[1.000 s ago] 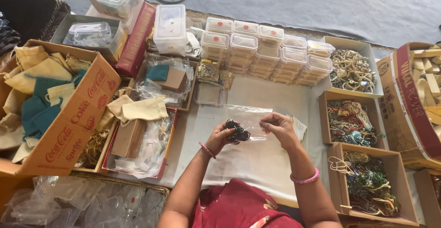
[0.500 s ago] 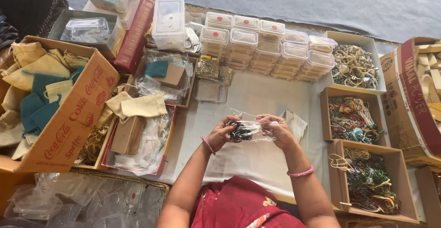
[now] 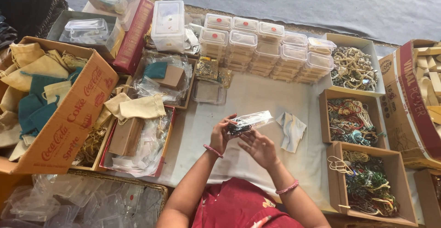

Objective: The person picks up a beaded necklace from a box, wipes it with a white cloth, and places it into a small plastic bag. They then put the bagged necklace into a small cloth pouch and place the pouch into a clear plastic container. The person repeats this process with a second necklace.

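Note:
My left hand (image 3: 223, 131) holds a clear plastic bag (image 3: 253, 119) with dark beaded jewellery (image 3: 239, 128) inside it, raised a little above the white cloth (image 3: 257, 97). My right hand (image 3: 258, 147) is just below the bag, palm up with fingers spread, holding nothing. Both wrists wear pink bangles. A small pale cloth pouch (image 3: 292, 130) lies flat on the cloth, right of my hands.
Stacked clear lidded boxes (image 3: 266, 49) stand at the back. Brown boxes of beaded necklaces (image 3: 351, 118) line the right. A red-and-white carton of cloth pouches (image 3: 50, 104) sits left, with trays of bags (image 3: 138, 136) beside it. Empty clear containers (image 3: 69, 200) lie at lower left.
My right hand has let go of the plastic bag and dropped below it, opening palm up. The left hand keeps the bag, now tilted up to the right.

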